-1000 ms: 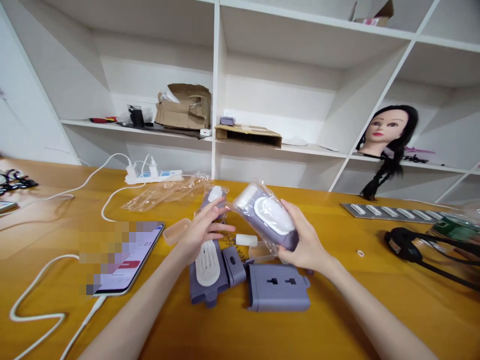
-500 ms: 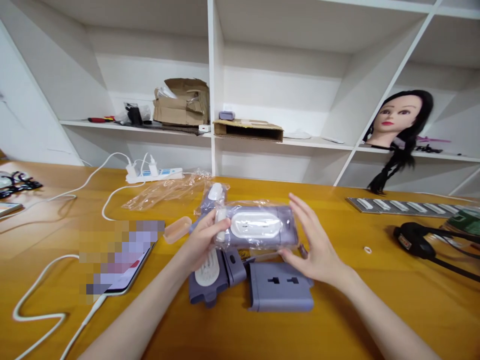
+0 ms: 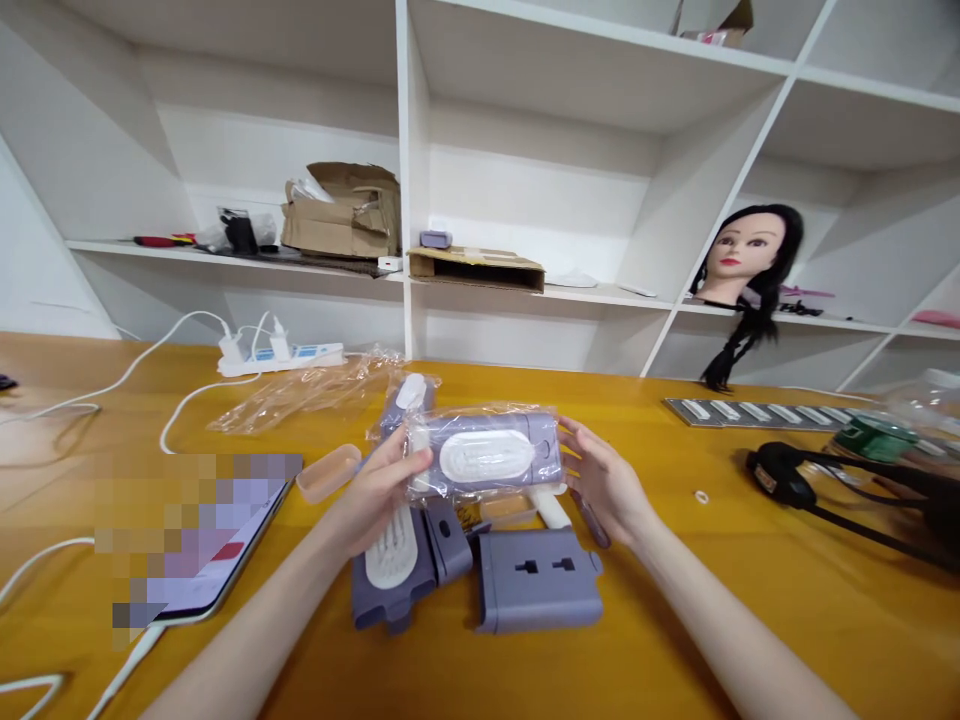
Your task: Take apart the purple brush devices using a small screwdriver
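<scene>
My left hand (image 3: 382, 490) is closed around the left end of a purple plastic unit (image 3: 544, 450) with a white oval panel (image 3: 487, 455), wrapped in clear plastic film. The unit is held level above the table. My right hand (image 3: 607, 480) is at its right end with fingers spread and curved; whether the fingertips touch the film I cannot tell. Beneath lie a purple panel with two dark slots (image 3: 540, 580), a purple piece with a white ribbed oval (image 3: 394, 550) and a small purple block (image 3: 448, 540). Behind is another bagged purple piece (image 3: 409, 400).
A phone (image 3: 225, 560) on a white cable lies left, near a translucent peach cup (image 3: 328, 473). Crumpled film (image 3: 307, 390) and a power strip (image 3: 285, 357) are at the back. At right are a black strapped device (image 3: 795, 480), a small white ring (image 3: 700, 497) and a metal strip (image 3: 757, 412).
The wrapped unit has been turned over, so a different white oval face shows. My right hand has shifted off its gripping spot at the right end. The view has swung slightly right.
</scene>
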Demonstrator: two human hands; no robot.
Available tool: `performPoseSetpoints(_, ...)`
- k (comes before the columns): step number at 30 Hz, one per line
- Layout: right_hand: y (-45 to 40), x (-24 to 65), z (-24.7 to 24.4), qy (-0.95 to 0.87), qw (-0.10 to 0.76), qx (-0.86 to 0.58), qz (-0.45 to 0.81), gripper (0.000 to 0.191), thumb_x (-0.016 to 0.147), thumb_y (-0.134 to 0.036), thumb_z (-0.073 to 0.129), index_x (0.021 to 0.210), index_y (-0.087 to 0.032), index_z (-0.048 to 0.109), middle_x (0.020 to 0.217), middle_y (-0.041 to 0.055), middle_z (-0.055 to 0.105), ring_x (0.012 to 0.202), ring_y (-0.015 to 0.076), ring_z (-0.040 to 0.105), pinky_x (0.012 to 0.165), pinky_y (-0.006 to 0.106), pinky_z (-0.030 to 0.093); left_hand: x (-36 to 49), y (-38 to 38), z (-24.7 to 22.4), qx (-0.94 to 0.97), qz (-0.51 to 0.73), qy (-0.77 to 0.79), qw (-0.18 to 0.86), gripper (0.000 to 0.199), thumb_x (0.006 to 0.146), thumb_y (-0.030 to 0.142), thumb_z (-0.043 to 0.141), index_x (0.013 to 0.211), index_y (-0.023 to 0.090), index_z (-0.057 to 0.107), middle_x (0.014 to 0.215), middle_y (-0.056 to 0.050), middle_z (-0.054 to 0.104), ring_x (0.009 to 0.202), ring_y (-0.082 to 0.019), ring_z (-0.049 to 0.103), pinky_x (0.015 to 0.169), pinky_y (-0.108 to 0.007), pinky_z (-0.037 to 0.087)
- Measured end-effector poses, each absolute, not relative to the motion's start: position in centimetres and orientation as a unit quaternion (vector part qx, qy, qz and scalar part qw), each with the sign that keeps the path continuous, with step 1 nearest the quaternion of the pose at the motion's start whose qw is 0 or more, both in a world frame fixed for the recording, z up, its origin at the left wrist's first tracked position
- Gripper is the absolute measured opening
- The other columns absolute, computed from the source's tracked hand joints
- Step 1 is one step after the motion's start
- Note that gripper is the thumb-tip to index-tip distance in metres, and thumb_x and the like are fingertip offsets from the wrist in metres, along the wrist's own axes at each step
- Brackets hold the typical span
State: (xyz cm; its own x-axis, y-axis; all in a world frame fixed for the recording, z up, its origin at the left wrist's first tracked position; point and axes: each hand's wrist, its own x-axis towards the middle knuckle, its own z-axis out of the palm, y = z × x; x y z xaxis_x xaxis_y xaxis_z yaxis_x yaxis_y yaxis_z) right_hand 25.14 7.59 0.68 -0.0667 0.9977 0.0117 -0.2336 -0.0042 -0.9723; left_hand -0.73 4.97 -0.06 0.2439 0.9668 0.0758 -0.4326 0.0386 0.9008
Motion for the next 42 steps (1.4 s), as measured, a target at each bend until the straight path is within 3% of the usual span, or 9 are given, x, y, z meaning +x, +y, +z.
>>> performPoseSetpoints(6,8.3,25.8,0.1,-0.476,0.494,-0.42,0.595,0.022,0.071,-0.038,0.066,0.079,-0.019,0.068,0.074,0.0035,0.067,0.06,0.0151,0.057,0.058,0.027,0.043,-1.8,5.3,-0.3,0.437,0.542,0.298,0.653,0.051,0.072,0.026,0.068,0.12,0.028,0.053,0.093,-0.001,0.07,0.078,-0.016,0.065,0.065,-0.022,0.05)
performPoseSetpoints(10,8.5,26.2,0.4,-0.487,0.532,-0.415,0.555,0.017,0.058,-0.027,0.077,0.067,-0.017,0.066,0.063,0.0001,0.062,0.054,0.0113,0.051,0.054,0.024,0.04,-2.5,5.4,0.0,0.431,0.552,0.309,0.644,0.042,0.067,0.025,0.072,0.107,0.022,0.061,0.087,-0.002,0.071,0.07,-0.015,0.065,0.061,-0.022,0.05)
performPoseSetpoints(17,9.5,27.7,1.0,-0.463,0.633,-0.4,0.474,0.018,0.064,-0.03,0.074,0.067,-0.023,0.057,0.073,-0.0022,0.059,0.071,0.0145,0.059,0.06,0.025,0.045,-2.6,5.7,0.7,0.396,0.592,0.352,0.608,0.03,0.066,0.022,0.072,0.095,0.019,0.063,0.071,0.001,0.068,0.058,-0.011,0.061,0.057,-0.02,0.049)
performPoseSetpoints(24,9.0,27.9,1.8,-0.466,0.662,-0.387,0.441,0.019,0.073,-0.038,0.067,0.076,-0.026,0.054,0.098,-0.0022,0.065,0.08,0.0149,0.063,0.071,0.028,0.046,-2.4,5.8,0.6,0.4,0.593,0.364,0.596,0.027,0.067,0.022,0.072,0.092,0.017,0.063,0.077,-0.001,0.071,0.06,-0.011,0.063,0.056,-0.019,0.05)
performPoseSetpoints(28,9.0,28.1,1.8,-0.473,0.603,-0.41,0.495,0.029,0.078,-0.051,0.057,0.091,-0.026,0.061,0.094,0.0022,0.068,0.072,0.0159,0.063,0.062,0.028,0.045,-2.9,6.0,0.5,0.363,0.612,0.358,0.605,0.026,0.069,0.02,0.07,0.094,0.018,0.063,0.076,0.001,0.07,0.062,-0.011,0.064,0.057,-0.02,0.053)
performPoseSetpoints(31,9.2,28.3,1.5,-0.504,0.576,-0.436,0.473,0.026,0.072,-0.046,0.065,0.082,-0.022,0.066,0.08,0.0034,0.069,0.066,0.0169,0.061,0.058,0.028,0.043,-3.2,6.2,0.6,0.344,0.629,0.36,0.597,0.026,0.07,0.018,0.067,0.096,0.017,0.062,0.081,0.0,0.07,0.066,-0.012,0.065,0.057,-0.02,0.054)
performPoseSetpoints(35,9.0,28.1,1.6,-0.533,0.608,-0.409,0.422,0.008,0.064,-0.027,0.071,0.062,-0.023,0.064,0.074,0.001,0.066,0.079,0.0197,0.061,0.072,0.032,0.044,-3.1,6.3,0.5,0.33,0.635,0.369,0.593,0.023,0.069,0.016,0.067,0.092,0.017,0.063,0.078,0.001,0.07,0.063,-0.012,0.065,0.056,-0.021,0.055)
performPoseSetpoints(38,8.7,28.3,1.8,-0.548,0.631,-0.362,0.413,0.009,0.065,-0.029,0.063,0.057,-0.025,0.062,0.077,0.0013,0.067,0.089,0.0228,0.061,0.084,0.038,0.043,-3.0,6.4,0.3,0.326,0.63,0.373,0.598,0.023,0.07,0.018,0.067,0.092,0.017,0.063,0.078,0.0,0.07,0.063,-0.012,0.064,0.056,-0.023,0.055)
performPoseSetpoints(42,8.8,29.3,2.0,-0.581,0.541,-0.373,0.481,0.029,0.072,-0.044,0.046,0.061,-0.024,0.064,0.069,0.0045,0.067,0.067,0.0228,0.062,0.067,0.041,0.049,-3.1,6.4,0.0,0.34,0.613,0.379,0.604,0.024,0.07,0.022,0.067,0.093,0.016,0.065,0.077,-0.002,0.071,0.062,-0.013,0.064,0.056,-0.023,0.053)
